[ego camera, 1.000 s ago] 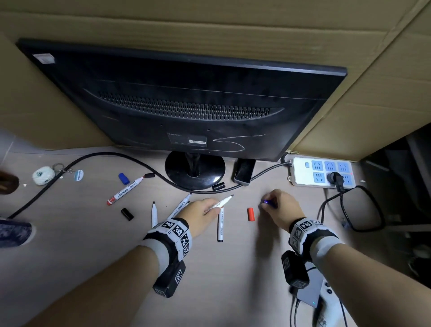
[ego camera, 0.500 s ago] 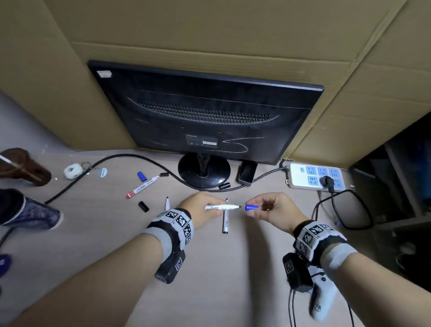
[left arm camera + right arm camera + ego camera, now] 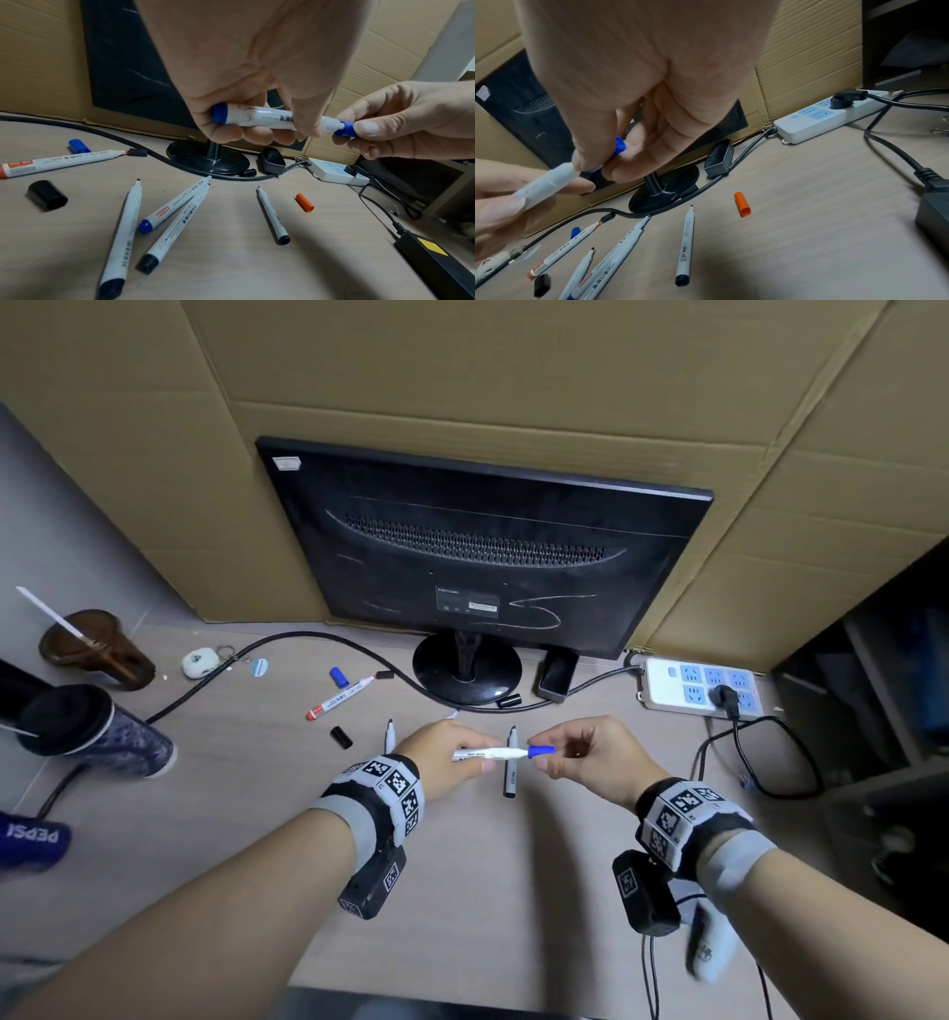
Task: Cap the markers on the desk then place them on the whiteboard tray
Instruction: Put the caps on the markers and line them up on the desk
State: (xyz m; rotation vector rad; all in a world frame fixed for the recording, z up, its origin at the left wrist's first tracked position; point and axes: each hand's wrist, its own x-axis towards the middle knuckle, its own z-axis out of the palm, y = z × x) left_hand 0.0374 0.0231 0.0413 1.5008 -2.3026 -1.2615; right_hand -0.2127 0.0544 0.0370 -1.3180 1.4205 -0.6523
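The marker [image 3: 490, 754] is held level above the tabletop [image 3: 462, 891], gripped by the left hand [image 3: 447, 762]. The right hand [image 3: 590, 757] fingers [image 3: 365, 127] pinch the blue cap [image 3: 542, 751] at its tip. Below the fingers lie uncapped markers [image 3: 273, 215] and an orange cap [image 3: 305, 202].

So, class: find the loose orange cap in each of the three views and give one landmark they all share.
Head view: not visible; the hands seem to cover its spot on the desk.
Left wrist view: orange cap lies lower right of centre, right of a thin black-ended marker.
Right wrist view: orange cap lies just right of centre, right of that marker.
Shared landmark: the monitor's round black base.
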